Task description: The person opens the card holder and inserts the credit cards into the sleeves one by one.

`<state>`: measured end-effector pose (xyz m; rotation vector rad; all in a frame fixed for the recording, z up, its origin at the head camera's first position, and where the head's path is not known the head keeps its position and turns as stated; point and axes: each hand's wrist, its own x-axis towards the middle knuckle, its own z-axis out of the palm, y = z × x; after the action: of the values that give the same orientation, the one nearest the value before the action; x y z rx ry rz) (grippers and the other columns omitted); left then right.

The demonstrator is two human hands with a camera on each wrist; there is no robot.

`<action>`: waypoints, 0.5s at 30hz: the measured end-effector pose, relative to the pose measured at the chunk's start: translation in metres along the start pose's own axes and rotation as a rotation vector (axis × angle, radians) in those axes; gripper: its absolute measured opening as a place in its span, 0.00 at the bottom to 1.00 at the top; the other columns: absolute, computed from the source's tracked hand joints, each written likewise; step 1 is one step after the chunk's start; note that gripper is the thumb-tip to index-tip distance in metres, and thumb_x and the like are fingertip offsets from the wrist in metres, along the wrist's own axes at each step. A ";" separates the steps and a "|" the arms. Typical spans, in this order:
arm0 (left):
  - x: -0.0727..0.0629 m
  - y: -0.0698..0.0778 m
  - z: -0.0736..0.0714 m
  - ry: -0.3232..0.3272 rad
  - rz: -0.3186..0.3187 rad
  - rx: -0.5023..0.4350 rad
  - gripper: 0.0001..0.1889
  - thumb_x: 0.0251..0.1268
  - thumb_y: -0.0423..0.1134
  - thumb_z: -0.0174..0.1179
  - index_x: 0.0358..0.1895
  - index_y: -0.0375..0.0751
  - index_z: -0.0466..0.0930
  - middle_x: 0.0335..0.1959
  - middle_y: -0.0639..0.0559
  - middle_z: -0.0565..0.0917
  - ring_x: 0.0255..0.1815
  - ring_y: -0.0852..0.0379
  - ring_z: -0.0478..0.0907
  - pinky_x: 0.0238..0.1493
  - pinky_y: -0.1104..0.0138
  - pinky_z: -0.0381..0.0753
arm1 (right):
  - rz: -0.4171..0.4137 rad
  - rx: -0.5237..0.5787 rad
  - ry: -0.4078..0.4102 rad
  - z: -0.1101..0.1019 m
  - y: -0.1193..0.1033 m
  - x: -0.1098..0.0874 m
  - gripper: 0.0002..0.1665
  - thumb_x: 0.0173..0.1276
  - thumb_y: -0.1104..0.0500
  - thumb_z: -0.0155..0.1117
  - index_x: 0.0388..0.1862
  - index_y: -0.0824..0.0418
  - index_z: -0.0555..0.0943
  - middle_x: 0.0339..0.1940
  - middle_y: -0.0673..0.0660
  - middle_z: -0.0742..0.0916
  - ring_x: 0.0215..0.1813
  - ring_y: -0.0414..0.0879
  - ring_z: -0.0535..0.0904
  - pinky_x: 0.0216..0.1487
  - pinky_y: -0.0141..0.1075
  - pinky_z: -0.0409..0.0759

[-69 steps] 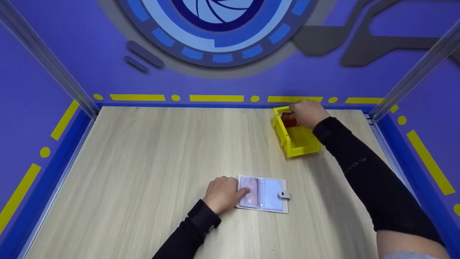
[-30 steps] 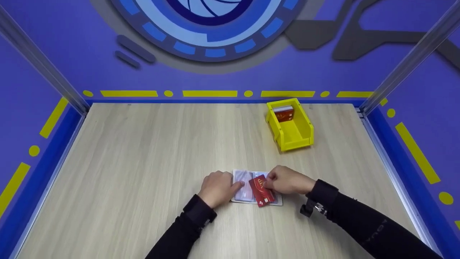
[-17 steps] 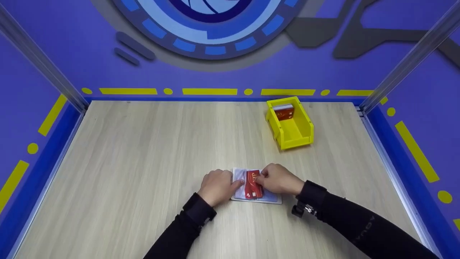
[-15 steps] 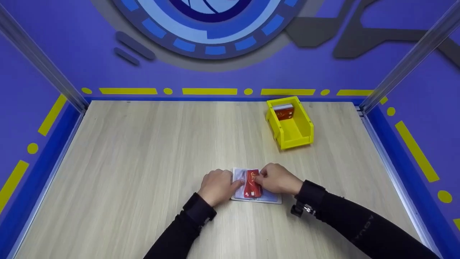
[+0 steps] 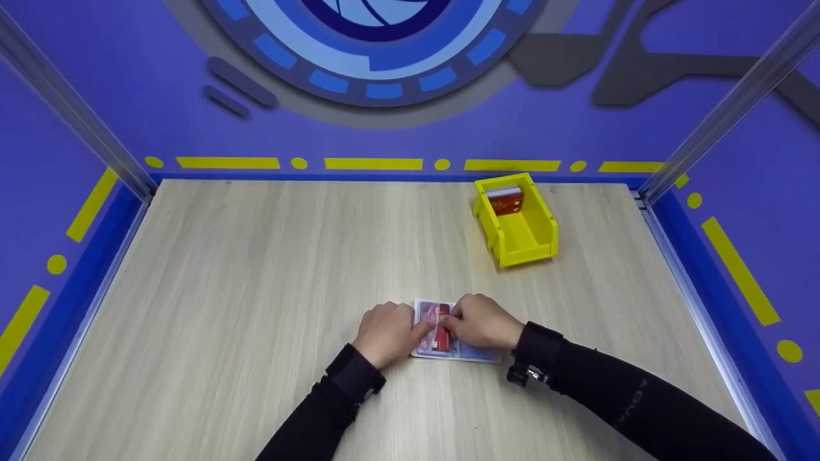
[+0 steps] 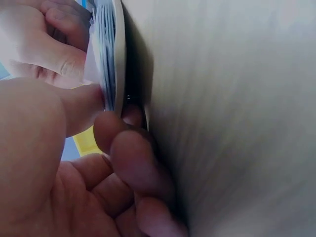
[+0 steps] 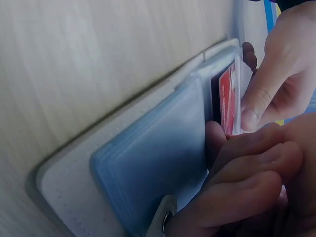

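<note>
An open white card holder (image 5: 482,354) with clear plastic sleeves (image 7: 153,143) lies on the table. My left hand (image 5: 387,334) grips its left edge, thumb on top of the left sleeve and fingertips under the cover in the left wrist view. A red card (image 5: 442,338) lies partly inside that left sleeve, under the clear film. Its right edge is pinched by my right hand (image 5: 483,321), whose knuckles hide part of the card holder. In the right wrist view, the snap strap (image 7: 165,217) shows beside the curled fingers.
A yellow bin (image 5: 524,255) stands near the back wall, to the right, with several red and white cards (image 5: 506,203) upright at its far end. Blue-purple panels enclose the wooden table (image 5: 275,269) at the back and sides.
My right hand took a red card from the yellow bin and brought it to the card holder. The card has straightened and slid left into the left sleeve. My left hand keeps its place.
</note>
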<state>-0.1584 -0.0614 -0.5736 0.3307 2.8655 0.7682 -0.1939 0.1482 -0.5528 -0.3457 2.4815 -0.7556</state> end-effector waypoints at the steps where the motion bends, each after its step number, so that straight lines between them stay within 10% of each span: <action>1: 0.000 0.000 0.000 0.000 -0.004 0.003 0.29 0.77 0.57 0.68 0.19 0.50 0.67 0.19 0.57 0.66 0.22 0.55 0.64 0.23 0.62 0.62 | -0.009 -0.007 0.002 0.000 0.000 0.000 0.27 0.84 0.53 0.66 0.20 0.56 0.86 0.15 0.44 0.77 0.22 0.40 0.68 0.27 0.33 0.63; 9: 0.000 0.003 0.002 -0.017 -0.028 0.018 0.27 0.77 0.58 0.68 0.21 0.48 0.72 0.21 0.55 0.70 0.23 0.55 0.66 0.24 0.61 0.63 | -0.033 -0.102 0.018 -0.016 0.004 0.002 0.24 0.82 0.50 0.69 0.22 0.54 0.86 0.19 0.45 0.77 0.26 0.41 0.71 0.31 0.34 0.66; 15: 0.001 0.003 -0.001 -0.033 -0.048 0.035 0.28 0.77 0.60 0.67 0.20 0.49 0.72 0.21 0.54 0.73 0.23 0.54 0.68 0.25 0.59 0.65 | 0.026 -0.213 0.082 -0.034 0.012 0.000 0.14 0.72 0.47 0.80 0.43 0.55 0.90 0.34 0.52 0.87 0.35 0.46 0.79 0.36 0.37 0.73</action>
<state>-0.1586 -0.0590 -0.5715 0.2759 2.8478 0.6982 -0.2138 0.1730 -0.5355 -0.3638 2.6458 -0.5053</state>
